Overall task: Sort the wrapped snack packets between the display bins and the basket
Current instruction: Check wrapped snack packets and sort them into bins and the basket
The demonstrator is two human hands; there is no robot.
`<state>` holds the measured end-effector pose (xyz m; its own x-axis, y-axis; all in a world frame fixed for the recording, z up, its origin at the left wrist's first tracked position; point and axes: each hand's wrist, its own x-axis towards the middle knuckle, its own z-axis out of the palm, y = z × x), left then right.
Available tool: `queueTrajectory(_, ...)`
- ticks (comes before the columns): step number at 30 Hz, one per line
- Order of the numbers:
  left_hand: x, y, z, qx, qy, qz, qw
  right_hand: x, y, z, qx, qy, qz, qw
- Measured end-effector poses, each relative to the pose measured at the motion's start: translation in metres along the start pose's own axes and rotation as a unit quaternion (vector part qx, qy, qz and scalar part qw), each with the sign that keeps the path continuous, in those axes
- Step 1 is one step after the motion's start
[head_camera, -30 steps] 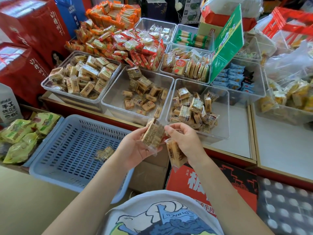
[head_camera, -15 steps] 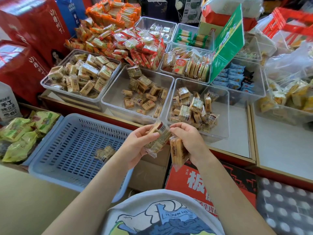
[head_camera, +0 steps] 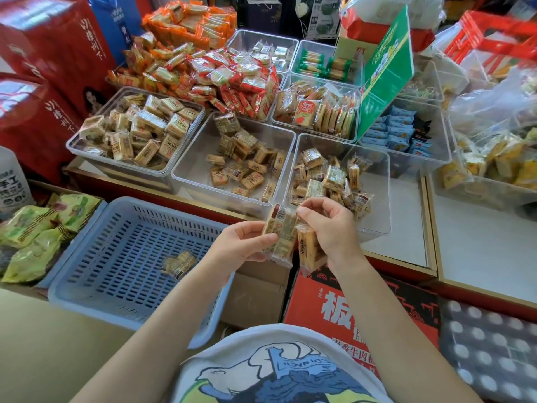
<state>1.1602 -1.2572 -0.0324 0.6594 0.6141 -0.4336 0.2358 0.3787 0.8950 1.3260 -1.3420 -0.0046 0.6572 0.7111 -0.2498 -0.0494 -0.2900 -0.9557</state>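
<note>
Head view:
Left hand (head_camera: 247,242): fingers curled round a packet (head_camera: 280,231), thumb pressed on its front, held upright just in front of the near right bin (head_camera: 374,225).
Right hand (head_camera: 328,228): fingertips pinch the top edge of that same packet, while the lower fingers keep a second packet (head_camera: 309,251) hanging against the palm.
Basket (head_camera: 87,257): blue, slotted, to the left and below the hands; one packet (head_camera: 178,264) lies in it.
Bins: three clear ones on the worktop (head_camera: 401,245), each partly filled with similar tan packets; the middle bin (head_camera: 186,170) has the most room.
Step in hand: probably reading the label to choose a place.
Doing it well: turn the printed face to the light, keep the two packets apart so neither slips, release with one hand before reaching, and drop low into the chosen bin or basket.
</note>
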Motion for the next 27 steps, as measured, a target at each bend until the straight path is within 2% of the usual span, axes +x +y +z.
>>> queueTrajectory(4,0.001,0.002,-0.002,-0.016,0.02,0.012,1.0,0.001,-0.001,-0.001,0.003,-0.009,0.019,1.0)
queueTrajectory(8,0.004,0.002,-0.004,-0.113,0.078,-0.013,0.99,0.001,0.004,-0.001,-0.067,-0.093,0.054,0.992)
queueTrajectory(12,0.004,0.002,-0.003,-0.152,0.112,-0.016,0.982,-0.007,0.008,0.007,-0.118,-0.145,0.083,0.979)
queueTrajectory(16,0.003,0.004,0.001,-0.195,0.103,-0.011,0.975,-0.01,0.008,0.011,-0.097,-0.137,0.075,0.983)
queueTrajectory(20,0.001,0.007,0.004,-0.209,0.096,-0.001,0.973,-0.011,0.009,0.013,-0.021,-0.117,0.074,0.99)
queueTrajectory(27,-0.001,0.008,0.008,-0.228,0.07,0.004,0.971,-0.012,0.011,0.015,0.02,-0.148,0.048,0.988)
